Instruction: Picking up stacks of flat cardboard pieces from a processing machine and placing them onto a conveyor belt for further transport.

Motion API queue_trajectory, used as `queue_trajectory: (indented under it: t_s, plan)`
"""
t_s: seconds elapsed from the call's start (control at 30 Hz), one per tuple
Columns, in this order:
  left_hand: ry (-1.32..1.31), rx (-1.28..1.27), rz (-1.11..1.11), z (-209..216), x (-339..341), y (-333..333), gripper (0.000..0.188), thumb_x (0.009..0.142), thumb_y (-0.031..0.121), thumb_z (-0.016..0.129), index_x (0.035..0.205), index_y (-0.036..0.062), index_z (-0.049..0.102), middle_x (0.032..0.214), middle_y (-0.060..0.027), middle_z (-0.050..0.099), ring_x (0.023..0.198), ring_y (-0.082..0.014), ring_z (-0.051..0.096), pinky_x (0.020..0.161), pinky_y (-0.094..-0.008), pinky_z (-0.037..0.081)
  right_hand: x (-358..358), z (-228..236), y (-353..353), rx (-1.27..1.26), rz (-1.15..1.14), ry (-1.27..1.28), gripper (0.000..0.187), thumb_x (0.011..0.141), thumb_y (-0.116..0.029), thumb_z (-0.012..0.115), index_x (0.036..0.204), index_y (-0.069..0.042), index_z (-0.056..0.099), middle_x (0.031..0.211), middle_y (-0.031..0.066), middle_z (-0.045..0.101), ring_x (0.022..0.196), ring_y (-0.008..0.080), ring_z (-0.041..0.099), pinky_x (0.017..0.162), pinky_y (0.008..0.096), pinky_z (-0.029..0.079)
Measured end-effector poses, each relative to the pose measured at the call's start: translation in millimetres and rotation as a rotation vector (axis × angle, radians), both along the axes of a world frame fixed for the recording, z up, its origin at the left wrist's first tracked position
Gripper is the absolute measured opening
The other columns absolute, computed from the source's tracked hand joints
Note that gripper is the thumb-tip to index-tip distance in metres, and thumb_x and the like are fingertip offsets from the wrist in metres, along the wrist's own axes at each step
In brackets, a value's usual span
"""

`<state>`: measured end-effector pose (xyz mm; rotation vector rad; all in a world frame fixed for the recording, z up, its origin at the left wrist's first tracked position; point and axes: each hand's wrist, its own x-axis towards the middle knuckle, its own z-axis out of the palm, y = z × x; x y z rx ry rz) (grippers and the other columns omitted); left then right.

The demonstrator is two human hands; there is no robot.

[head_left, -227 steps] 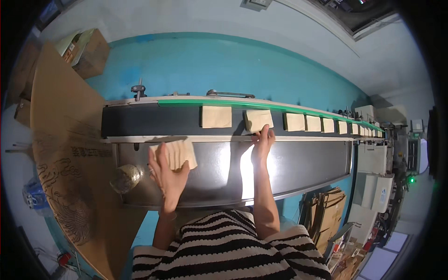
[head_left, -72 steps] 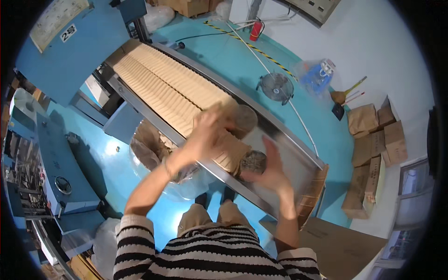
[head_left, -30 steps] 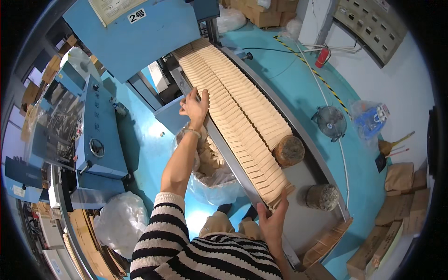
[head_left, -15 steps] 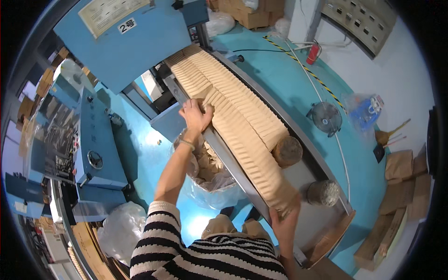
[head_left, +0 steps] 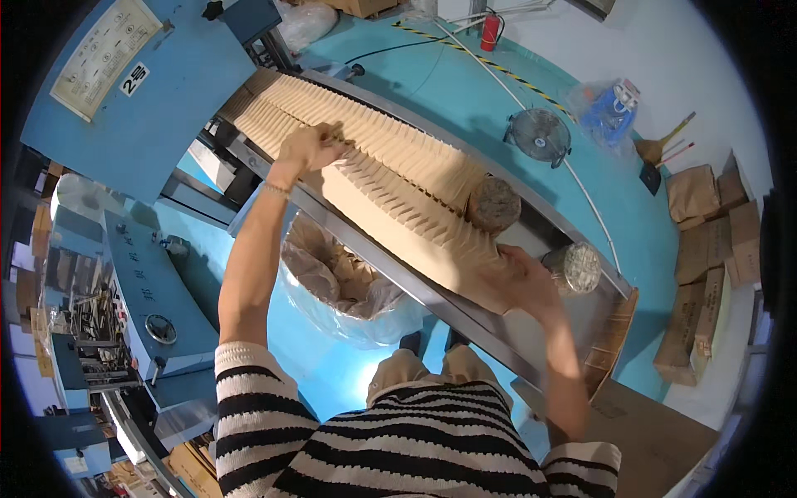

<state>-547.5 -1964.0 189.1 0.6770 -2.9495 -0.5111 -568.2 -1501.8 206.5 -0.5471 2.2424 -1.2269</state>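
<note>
Two long rows of thin brown paper pieces (head_left: 407, 145), packed face to face, lie along a metal trough (head_left: 390, 282). The near row, a stack of brown paper (head_left: 390, 220), is between my two hands, and its smooth side now faces up toward me. My left hand (head_left: 309, 153) is closed on the far left end of that stack, fingers bent over its top. Around the right end my right hand (head_left: 527, 282) is wrapped, its fingers partly hidden by paper. Close by my right hand, a cylindrical weight (head_left: 496, 203) touches the end of the far row.
A second cylinder (head_left: 574, 267) stands at the trough's right side. Below the trough sits a plastic-lined bin (head_left: 357, 324) with paper scraps. A blue machine (head_left: 108, 100) rises at the trough's left end. Beyond are a floor fan (head_left: 538, 137) and cardboard boxes (head_left: 706, 241).
My view has shifted. The near stack has tilted, showing more of its side. My left hand has turned over its far end; my right hand has come up around the near end.
</note>
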Motion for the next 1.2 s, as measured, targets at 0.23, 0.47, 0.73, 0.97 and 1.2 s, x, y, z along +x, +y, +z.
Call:
queue_trajectory:
  t_s: [0.23,0.47,0.73,0.97,1.2]
  plan:
    - [-0.507,-0.014,-0.096,15,-16,79,0.088,0.072,0.076,0.063,0.144,0.0277,0.049,0.123,-0.0155,0.067,0.117,-0.0344,0.062,0.100,-0.0466,0.047,-15,8,77,0.373,0.073,-0.258,0.070,0.081,-0.043,0.078,0.134,-0.002,0.058,0.105,0.0115,0.070,0.098,0.0163,0.062,0.090,0.0308,0.049]
    - [0.209,0.020,-0.523,1,39,137,0.097,0.061,0.076,0.075,0.142,0.0272,0.052,0.128,-0.0250,0.049,0.112,-0.0413,0.053,0.101,-0.0533,0.040,63,19,140,0.325,-0.454,0.167,0.085,0.068,-0.022,0.088,0.142,-0.007,0.048,0.132,0.0226,0.056,0.122,0.0312,0.053,0.097,0.0437,0.046]
    - [-0.023,-0.058,-0.432,-5,40,188,0.093,0.051,0.060,0.090,0.131,0.0269,0.057,0.142,-0.0219,0.031,0.125,-0.0496,0.032,0.105,-0.0545,0.033,64,0,67,0.636,-0.378,0.496,0.089,0.061,-0.018,0.090,0.139,-0.019,0.048,0.142,0.0257,0.032,0.122,0.0478,0.042,0.098,0.0550,0.041]
    - [0.246,-0.048,-0.658,-18,23,276,0.090,0.056,0.048,0.091,0.131,0.0128,0.058,0.142,-0.0267,0.040,0.133,-0.0488,0.033,0.108,-0.0569,0.031,96,4,173,0.597,-0.610,0.655,0.083,0.055,-0.022,0.093,0.130,-0.013,0.058,0.130,0.0238,0.043,0.120,0.0437,0.043,0.099,0.0499,0.040]
    - [0.418,-0.038,-0.496,76,146,457,0.096,0.050,-0.011,0.082,0.138,0.0128,0.052,0.152,-0.0157,0.025,0.137,-0.0337,0.038,0.109,-0.0469,0.042,218,44,353,0.362,-0.818,0.632,0.081,0.061,-0.018,0.084,0.136,-0.023,0.055,0.145,0.0271,0.028,0.114,0.0422,0.040,0.092,0.0530,0.038]
